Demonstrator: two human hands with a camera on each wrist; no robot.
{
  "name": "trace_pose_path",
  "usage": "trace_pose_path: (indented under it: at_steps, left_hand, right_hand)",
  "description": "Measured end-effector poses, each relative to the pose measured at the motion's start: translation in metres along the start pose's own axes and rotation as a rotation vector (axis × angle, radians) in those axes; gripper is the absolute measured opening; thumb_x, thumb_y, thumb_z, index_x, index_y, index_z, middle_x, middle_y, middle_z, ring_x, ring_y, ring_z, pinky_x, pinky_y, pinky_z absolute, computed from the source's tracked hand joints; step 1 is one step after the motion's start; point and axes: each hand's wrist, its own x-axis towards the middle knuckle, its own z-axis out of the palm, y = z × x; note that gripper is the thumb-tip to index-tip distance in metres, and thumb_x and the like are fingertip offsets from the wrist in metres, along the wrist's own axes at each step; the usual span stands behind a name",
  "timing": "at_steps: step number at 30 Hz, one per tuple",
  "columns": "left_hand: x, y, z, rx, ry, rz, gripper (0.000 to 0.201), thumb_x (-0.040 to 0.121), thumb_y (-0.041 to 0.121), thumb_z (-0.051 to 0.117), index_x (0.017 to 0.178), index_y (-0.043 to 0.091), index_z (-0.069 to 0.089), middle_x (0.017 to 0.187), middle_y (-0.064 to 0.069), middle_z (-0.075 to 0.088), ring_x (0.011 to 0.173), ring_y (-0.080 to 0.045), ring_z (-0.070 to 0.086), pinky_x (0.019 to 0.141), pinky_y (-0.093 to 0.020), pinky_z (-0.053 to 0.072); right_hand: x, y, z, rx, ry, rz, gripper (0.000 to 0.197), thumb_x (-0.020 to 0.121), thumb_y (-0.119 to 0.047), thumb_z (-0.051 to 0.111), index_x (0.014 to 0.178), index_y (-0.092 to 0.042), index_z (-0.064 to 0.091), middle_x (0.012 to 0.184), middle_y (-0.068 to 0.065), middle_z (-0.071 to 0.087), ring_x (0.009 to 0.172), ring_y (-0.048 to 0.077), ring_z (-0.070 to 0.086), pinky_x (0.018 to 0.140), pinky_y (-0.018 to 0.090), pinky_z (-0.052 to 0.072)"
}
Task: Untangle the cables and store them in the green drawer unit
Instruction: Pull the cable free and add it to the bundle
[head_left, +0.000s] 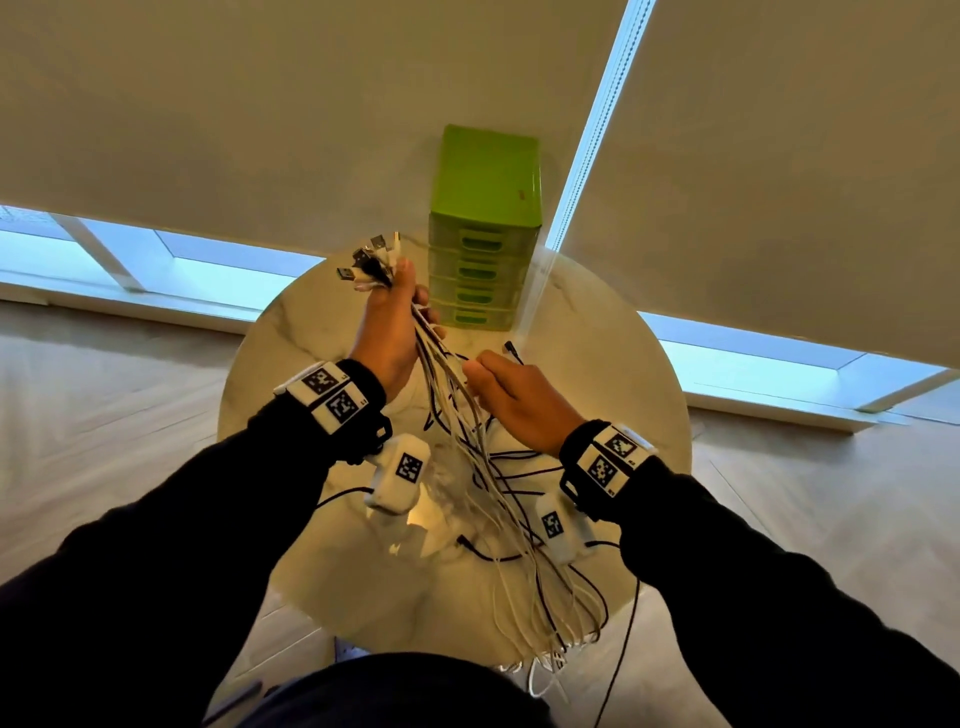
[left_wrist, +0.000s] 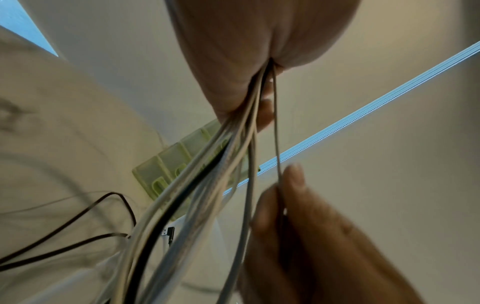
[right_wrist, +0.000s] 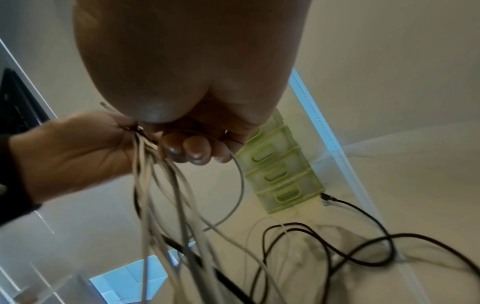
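Note:
My left hand (head_left: 395, 322) is raised over the round table and grips a bundle of white and black cables (head_left: 467, 415) near their USB plugs (head_left: 363, 262), which fan out above the fist. The strands hang down past the table's near edge. My right hand (head_left: 498, 379) pinches one thin grey cable (left_wrist: 276, 144) just below the left fist, its fingers (right_wrist: 194, 152) curled round it. The green drawer unit (head_left: 485, 228) stands at the far side of the table, all drawers closed. In the left wrist view the bundle (left_wrist: 207, 174) crosses in front of the drawers (left_wrist: 168, 162).
The round marble table (head_left: 597, 332) carries loose black cables (right_wrist: 363, 246), one with a plug (head_left: 511, 349) lying near the drawer unit's base. Pale roller blinds (head_left: 260, 104) hang close behind the table. A white cord (head_left: 582, 171) hangs beside the unit.

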Motion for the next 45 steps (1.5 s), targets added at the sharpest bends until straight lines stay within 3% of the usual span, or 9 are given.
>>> trace_pose_path:
  at_steps: [9,13,18,24,29,33,36,42,45]
  left_hand:
    - [0.001,0.035,0.000,-0.040,-0.093,0.034,0.041,0.106,0.047,0.038,0.073,0.022,0.040,0.057,0.008,0.034,0.044,-0.006,0.028,0.043,-0.023,0.028]
    - [-0.001,0.040,0.001,0.022,-0.084,0.090,0.040,0.106,0.046,0.037,0.074,0.021,0.039,0.057,0.008,0.034,0.046,-0.007,0.028,0.046,-0.024,0.027]
    - [-0.016,0.008,0.016,0.275,-0.195,0.062,0.039,0.107,0.045,0.037,0.076,0.021,0.042,0.061,0.004,0.037,0.048,-0.009,0.033,0.048,-0.026,0.031]
    - [-0.034,-0.027,0.038,0.503,-0.269,-0.056,0.043,0.104,0.051,0.039,0.088,0.015,0.057,0.065,0.001,0.048,0.051,-0.010,0.039,0.049,-0.025,0.032]
    - [-0.031,-0.029,0.045,0.368,-0.207,-0.121,0.044,0.103,0.053,0.043,0.091,0.015,0.063,0.081,-0.002,0.063,0.071,-0.015,0.057,0.061,-0.026,0.043]
    - [-0.033,-0.022,0.051,0.224,-0.160,-0.129,0.039,0.106,0.040,0.042,0.077,0.018,0.055,0.074,0.000,0.062,0.065,-0.012,0.054,0.058,-0.027,0.039]
    - [-0.030,-0.012,0.048,0.110,-0.140,-0.141,0.036,0.108,0.035,0.040,0.077,0.018,0.049,0.061,0.004,0.056,0.055,-0.012,0.051,0.054,-0.026,0.035]
    - [-0.013,0.013,0.013,0.004,-0.122,-0.084,0.037,0.106,0.040,0.042,0.074,0.023,0.042,0.053,0.010,0.030,0.045,-0.007,0.027,0.051,-0.025,0.025]
    - [-0.008,0.029,-0.005,-0.018,-0.055,-0.011,0.039,0.106,0.042,0.043,0.072,0.023,0.041,0.052,0.009,0.029,0.045,-0.007,0.025,0.050,-0.025,0.024]
  right_hand:
    - [-0.051,0.064,-0.013,-0.166,-0.112,0.204,0.036,0.105,-0.047,0.031,0.075,-0.034,0.047,0.066,-0.009,0.051,0.062,0.009,0.047,0.070,0.031,0.042]
    - [-0.065,0.091,-0.025,-0.195,0.000,0.289,0.045,0.098,-0.063,0.031,0.076,-0.030,0.050,0.065,-0.003,0.052,0.060,0.015,0.046,0.069,0.039,0.044]
    - [-0.039,0.052,-0.039,-0.096,0.289,0.298,0.041,0.106,-0.039,0.039,0.068,-0.023,0.044,0.063,-0.003,0.045,0.061,0.014,0.038,0.065,0.032,0.035]
    - [-0.017,-0.013,-0.025,0.015,0.284,0.098,0.032,0.107,-0.039,0.034,0.088,-0.028,0.056,0.084,-0.005,0.063,0.076,0.006,0.059,0.072,0.023,0.046]
    - [-0.026,-0.015,-0.021,0.037,0.237,0.056,0.035,0.109,-0.034,0.032,0.113,-0.015,0.061,0.078,-0.018,0.056,0.070,-0.008,0.055,0.068,0.014,0.040]
    - [-0.037,-0.006,-0.014,0.007,0.104,0.038,0.040,0.107,-0.042,0.031,0.089,-0.018,0.056,0.071,-0.005,0.054,0.064,0.009,0.049,0.068,0.033,0.044]
    - [-0.048,0.011,-0.008,-0.012,0.036,0.072,0.036,0.107,-0.042,0.031,0.078,-0.026,0.046,0.067,-0.008,0.048,0.058,0.005,0.043,0.063,0.025,0.038]
    - [-0.065,0.063,-0.009,-0.151,0.027,0.174,0.034,0.106,-0.042,0.032,0.086,-0.024,0.053,0.069,-0.007,0.053,0.064,0.013,0.050,0.067,0.031,0.041]
    - [-0.062,0.078,-0.021,-0.311,0.000,0.189,0.041,0.100,-0.062,0.022,0.090,-0.037,0.053,0.075,-0.003,0.061,0.070,0.019,0.057,0.073,0.036,0.047]
